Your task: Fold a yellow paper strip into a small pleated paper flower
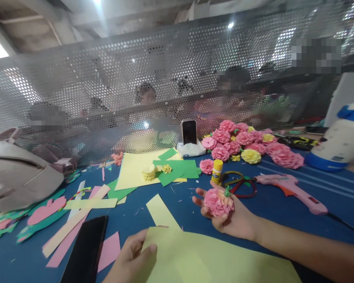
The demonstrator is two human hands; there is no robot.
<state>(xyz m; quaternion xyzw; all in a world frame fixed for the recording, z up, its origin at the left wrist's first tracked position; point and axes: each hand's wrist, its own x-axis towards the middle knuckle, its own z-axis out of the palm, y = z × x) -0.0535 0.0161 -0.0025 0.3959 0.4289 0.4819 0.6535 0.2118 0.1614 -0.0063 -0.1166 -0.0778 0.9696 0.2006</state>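
Observation:
My right hand [233,218] lies palm up over the blue table, its fingers curled loosely round a pink paper flower [218,201] with a small green leaf. My left hand [132,257] sits at the bottom edge, thumb and fingers pinched on the left edge of a large pale yellow paper sheet [212,259] that covers the near table. A cut yellow strip [161,212] lies just beyond that sheet.
A dark phone [85,251] lies at the lower left among pink and yellow paper strips [73,222]. A glue stick [216,171], scissors [238,182], pink glue gun [292,190] and a pile of paper flowers [244,143] lie behind my right hand. A perforated metal screen [165,78] closes the back.

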